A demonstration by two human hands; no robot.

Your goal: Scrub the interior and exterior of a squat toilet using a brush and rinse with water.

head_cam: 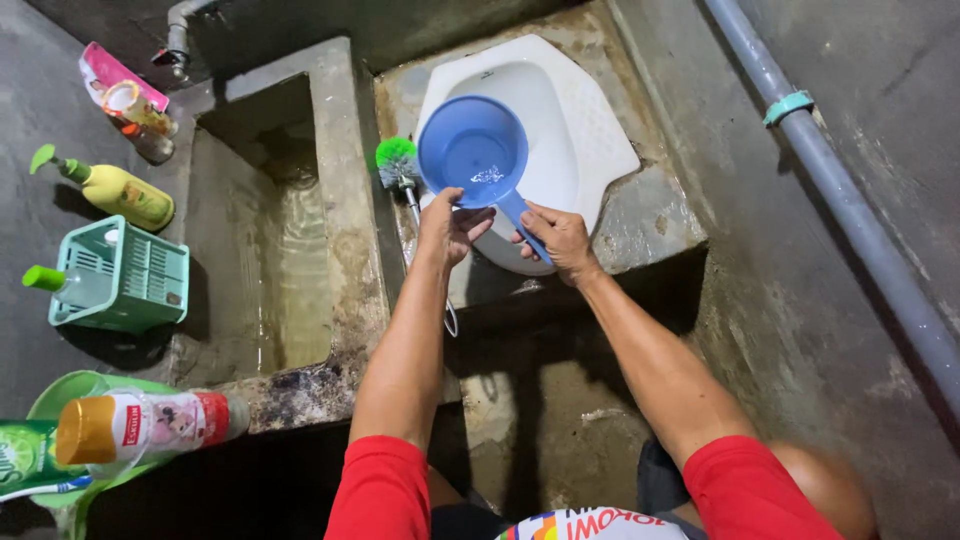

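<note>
A blue plastic water dipper [472,150] with a little water in it is held over a white squat toilet pan [580,120]. My left hand [450,225] grips the rim of its bowl from below. My right hand [557,238] holds its blue handle. A toilet brush with green bristles [396,158] leans against the concrete wall just left of the dipper, its handle running down behind my left wrist.
A concrete water trough [285,250] with shallow water lies to the left. Bottles and a green plastic basket [125,275] hang on the left wall. A capped bottle [150,425] lies at lower left. A grey pipe [850,200] runs along the right wall.
</note>
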